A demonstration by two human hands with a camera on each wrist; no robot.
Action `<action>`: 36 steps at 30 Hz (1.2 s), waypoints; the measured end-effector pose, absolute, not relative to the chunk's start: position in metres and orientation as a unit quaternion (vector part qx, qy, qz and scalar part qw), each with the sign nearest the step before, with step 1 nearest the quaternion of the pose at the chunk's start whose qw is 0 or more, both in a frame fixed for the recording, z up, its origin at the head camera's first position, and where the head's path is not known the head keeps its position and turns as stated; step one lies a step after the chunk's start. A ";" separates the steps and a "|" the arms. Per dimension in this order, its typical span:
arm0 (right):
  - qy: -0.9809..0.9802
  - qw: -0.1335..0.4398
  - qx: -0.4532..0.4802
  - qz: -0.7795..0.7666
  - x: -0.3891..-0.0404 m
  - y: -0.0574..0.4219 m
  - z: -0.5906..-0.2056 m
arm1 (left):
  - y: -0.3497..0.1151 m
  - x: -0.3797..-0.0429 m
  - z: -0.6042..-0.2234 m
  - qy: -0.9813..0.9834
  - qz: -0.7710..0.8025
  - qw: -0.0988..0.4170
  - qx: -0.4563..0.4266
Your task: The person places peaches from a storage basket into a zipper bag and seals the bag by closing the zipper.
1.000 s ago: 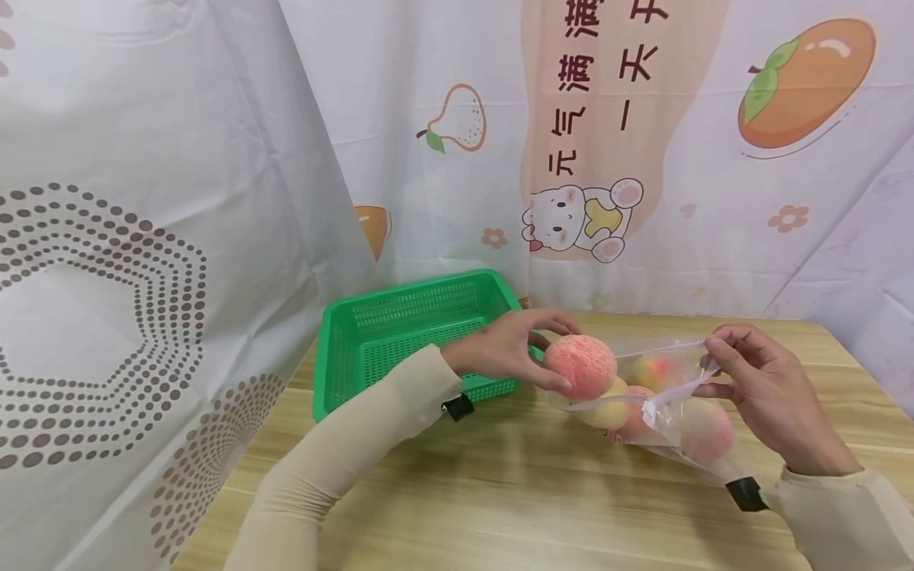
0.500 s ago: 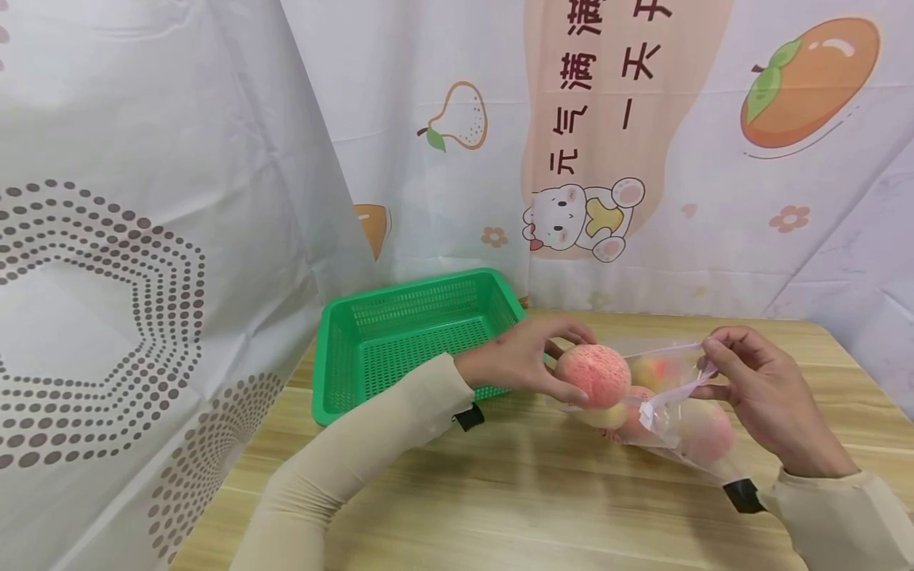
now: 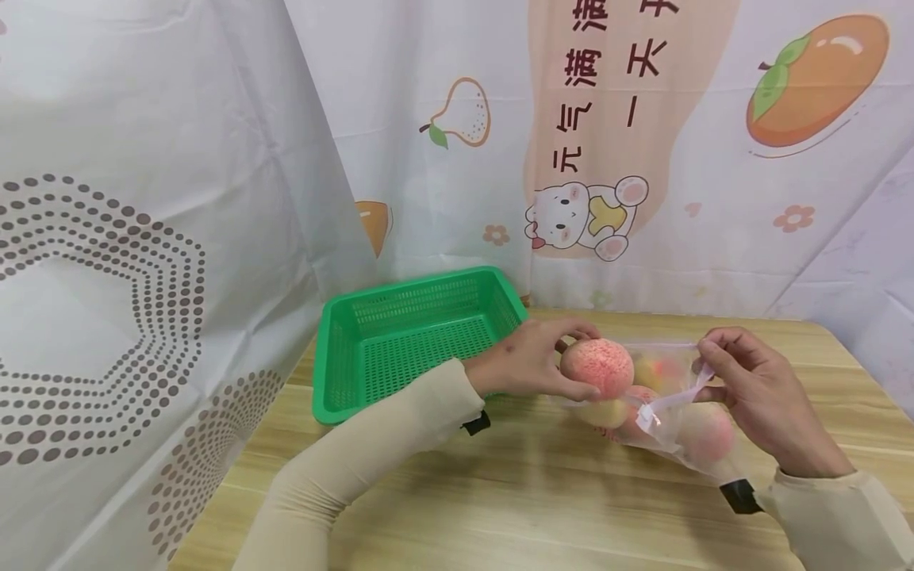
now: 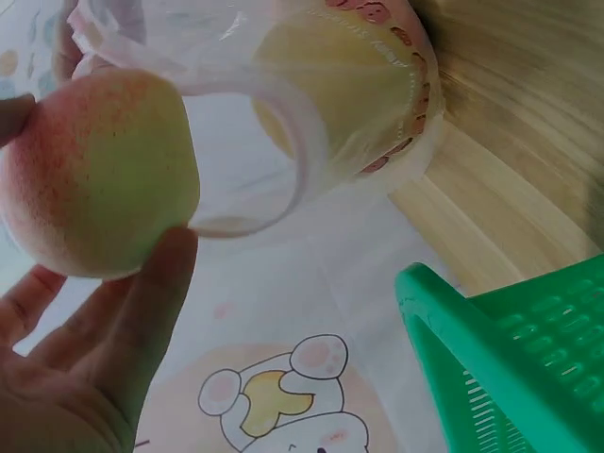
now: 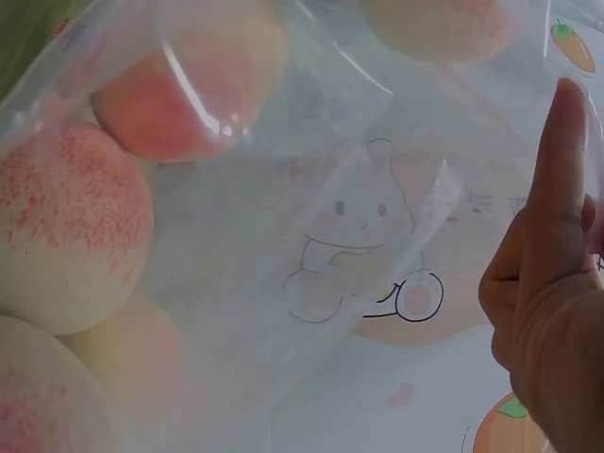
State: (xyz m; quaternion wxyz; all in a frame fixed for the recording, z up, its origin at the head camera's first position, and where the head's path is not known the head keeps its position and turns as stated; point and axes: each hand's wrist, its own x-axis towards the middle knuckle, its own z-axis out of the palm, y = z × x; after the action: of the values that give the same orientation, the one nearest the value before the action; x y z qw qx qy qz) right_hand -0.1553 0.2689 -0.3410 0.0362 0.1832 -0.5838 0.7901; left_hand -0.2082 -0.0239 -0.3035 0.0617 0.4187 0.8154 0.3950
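Note:
My left hand (image 3: pixel 531 361) grips a pink peach (image 3: pixel 598 368) between fingers and thumb at the mouth of a clear zip bag (image 3: pixel 667 424). In the left wrist view this peach (image 4: pixel 104 175) shows a yellow-green side, close to the bag's open rim (image 4: pixel 304 142). My right hand (image 3: pixel 760 392) pinches the bag's zip edge near the slider and holds the mouth apart. Several peaches lie inside the bag, seen through the plastic in the right wrist view, one pink-speckled peach (image 5: pixel 71 226) at the left among them.
A green perforated basket (image 3: pixel 328 357) stands on the wooden table (image 3: pixel 543 500), left of the bag and behind my left forearm. A printed white curtain (image 3: pixel 428 198) hangs along the table's back, and another (image 3: pixel 236 198) hangs at the left.
My left hand has moved right with the peach, bringing it over the bag's mouth. The right hand stays almost in place, still pinching the bag's edge.

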 end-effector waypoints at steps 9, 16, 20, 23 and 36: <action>-0.576 0.041 0.189 0.794 -0.157 0.267 -0.342 | -0.014 -0.202 -0.314 0.831 0.364 -0.026 0.419; -0.571 0.045 0.193 0.797 -0.157 0.267 -0.342 | -0.009 -0.202 -0.320 0.834 0.356 -0.050 0.419; -0.567 0.041 0.192 0.800 -0.156 0.268 -0.342 | -0.007 -0.200 -0.320 0.842 0.348 -0.035 0.411; -0.568 0.041 0.195 0.799 -0.156 0.268 -0.342 | -0.008 -0.200 -0.320 0.828 0.360 -0.016 0.430; -0.560 0.047 0.202 0.802 -0.158 0.268 -0.343 | -0.013 -0.199 -0.323 0.782 0.397 0.071 0.475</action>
State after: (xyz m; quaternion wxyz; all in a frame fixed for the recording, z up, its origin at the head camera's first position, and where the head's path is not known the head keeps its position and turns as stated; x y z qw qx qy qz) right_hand -0.1576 0.2679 -0.3428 0.0467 0.2018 -0.5596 0.8025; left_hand -0.1988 -0.0132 -0.3227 0.0714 0.4747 0.7824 0.3967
